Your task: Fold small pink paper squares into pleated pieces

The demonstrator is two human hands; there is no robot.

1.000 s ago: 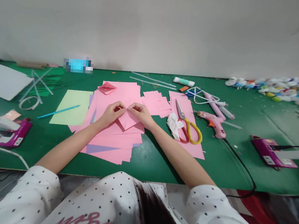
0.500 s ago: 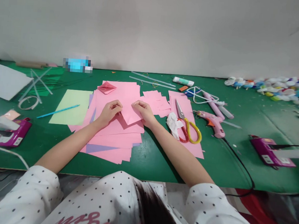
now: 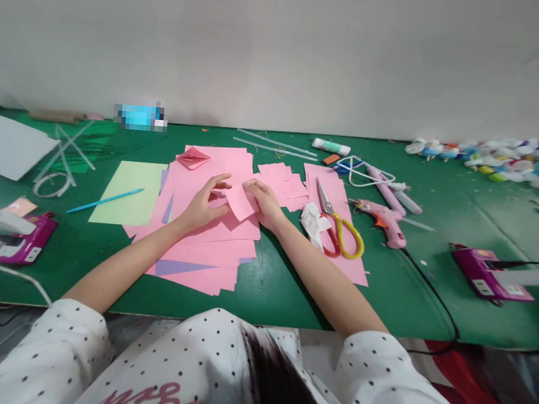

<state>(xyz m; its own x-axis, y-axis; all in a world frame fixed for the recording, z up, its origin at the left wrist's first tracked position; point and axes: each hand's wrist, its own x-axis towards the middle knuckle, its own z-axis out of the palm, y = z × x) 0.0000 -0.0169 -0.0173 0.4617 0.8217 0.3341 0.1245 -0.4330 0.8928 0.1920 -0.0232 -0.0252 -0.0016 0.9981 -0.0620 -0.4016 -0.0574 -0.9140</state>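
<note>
A small square of pink paper (image 3: 240, 203) is pinched at its upper right edge by my right hand (image 3: 264, 203). My left hand (image 3: 208, 203) is beside the paper's left edge, thumb and fingers spread apart; I see nothing in it. Both hands are above a stack of pink paper sheets (image 3: 210, 247), with some purple sheets showing between them. A folded pink paper piece (image 3: 193, 158) lies on the stack's far left part. Smaller cut pink pieces (image 3: 286, 184) lie just beyond my right hand.
Right of my hands, scissors (image 3: 339, 226) with red and yellow handles lie on pink paper beside a crumpled tissue (image 3: 313, 225). A pink glue gun (image 3: 382, 220) trails a black cord. On the left, a blue pencil (image 3: 104, 201) crosses a pale green sheet (image 3: 129, 178). Bottle caps (image 3: 515, 160) pile up far right.
My left hand has let go of the pink paper and its fingers have spread. The right hand still pinches the paper, which looks smaller and turned.
</note>
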